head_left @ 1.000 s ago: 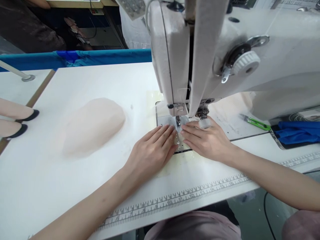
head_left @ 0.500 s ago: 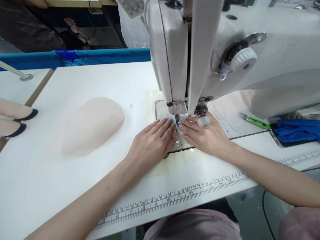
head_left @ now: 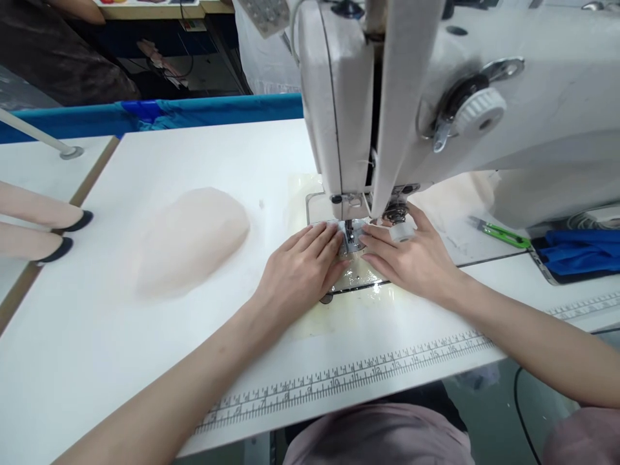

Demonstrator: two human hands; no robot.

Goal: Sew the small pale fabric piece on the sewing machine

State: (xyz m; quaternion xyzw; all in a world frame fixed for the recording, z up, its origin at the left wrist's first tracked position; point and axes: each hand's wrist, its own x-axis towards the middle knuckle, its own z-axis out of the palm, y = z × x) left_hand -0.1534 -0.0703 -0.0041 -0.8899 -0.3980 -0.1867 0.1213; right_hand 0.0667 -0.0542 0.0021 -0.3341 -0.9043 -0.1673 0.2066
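Observation:
My left hand (head_left: 303, 265) lies flat, fingers stretched out, with its tips just left of the presser foot (head_left: 349, 229) of a white sewing machine (head_left: 334, 103). On the other side, my right hand (head_left: 419, 261) reaches in with fingers extended and thumb apart, its tips beside the needle area. Some of its fingers are partly hidden behind the machine's lower parts. Between the hands the shiny metal needle plate (head_left: 356, 278) shows. Whether thin cloth lies under the fingertips, I cannot tell. A sheer pale beige piece of fabric (head_left: 198, 239) rests on the table left of my left hand.
Green-handled thread snips (head_left: 506, 236) lie at the right, near a phone-like dark device (head_left: 542, 265) under blue cloth (head_left: 581, 252). A printed ruler strip (head_left: 334, 384) runs along the front edge. Two beige, black-tipped forms (head_left: 43, 223) jut in from the left. Another person's arm (head_left: 80, 10) shows beyond.
The whole view has shifted slightly, so the scene sits a little further right. My right fingertips are a bit further from the presser foot; my left hand stays almost in place beside it.

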